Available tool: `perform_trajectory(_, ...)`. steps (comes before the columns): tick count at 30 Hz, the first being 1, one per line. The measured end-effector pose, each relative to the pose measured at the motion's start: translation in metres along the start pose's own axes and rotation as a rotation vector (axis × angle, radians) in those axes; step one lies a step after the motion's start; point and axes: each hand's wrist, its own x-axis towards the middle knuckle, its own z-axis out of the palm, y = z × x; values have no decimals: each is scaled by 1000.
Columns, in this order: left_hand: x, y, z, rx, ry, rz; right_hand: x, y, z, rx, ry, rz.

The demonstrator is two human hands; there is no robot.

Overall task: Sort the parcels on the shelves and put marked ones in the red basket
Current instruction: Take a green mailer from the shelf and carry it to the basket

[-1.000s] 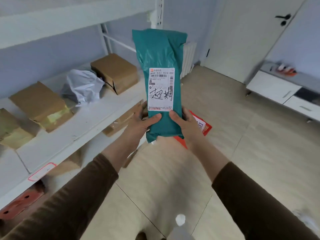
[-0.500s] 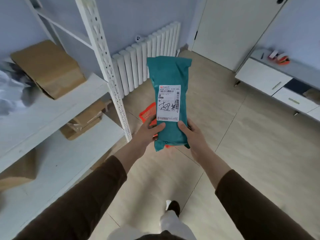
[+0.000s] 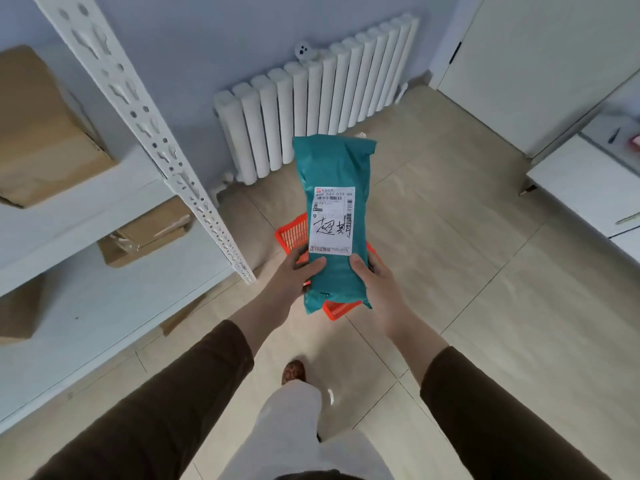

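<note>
A long teal plastic parcel (image 3: 334, 168) stands upright in front of me, held at its lower end by both hands. Its white label carries black handwritten marks. My left hand (image 3: 294, 275) grips the lower left edge with the thumb on the front. My right hand (image 3: 372, 282) grips the lower right edge the same way. The red basket (image 3: 291, 233) sits on the floor directly behind and below the parcel, mostly hidden by it; only its left wall and a front corner show.
A white metal shelf rack (image 3: 152, 140) stands at the left with brown cardboard boxes (image 3: 41, 133) on its levels. A white radiator (image 3: 311, 109) lines the far wall. A white low cabinet (image 3: 588, 181) is at the right. My foot (image 3: 294, 372) is on the tiled floor.
My view has turned away from the shelves toward the floor and radiator. The parcel has come lower, over the red basket, still held by both hands.
</note>
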Motion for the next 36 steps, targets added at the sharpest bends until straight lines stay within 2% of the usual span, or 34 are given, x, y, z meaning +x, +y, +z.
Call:
perform_trajectory(3,43,-1,14,-29,35,-23,50,3,-20,-69,-25,21)
perform_trajectory(8,105,-22,44,-72,98,-79,125,21,-62,-129,-189,120)
perform_trajectory(12,160,-52,68,-161,189,-130,189,50,-99,-183,-330,234)
perform_trajectory(18,256,-118,78,-292,339,-139,288,106,-128,-240,-411,286)
perform_trajectory(29,421,-273,10,-379,576,-150,453,285,-89,-306,-494,258)
perform_trajectory(36,507,-343,-25,-485,737,-165,525,382,-65,-263,-511,325)
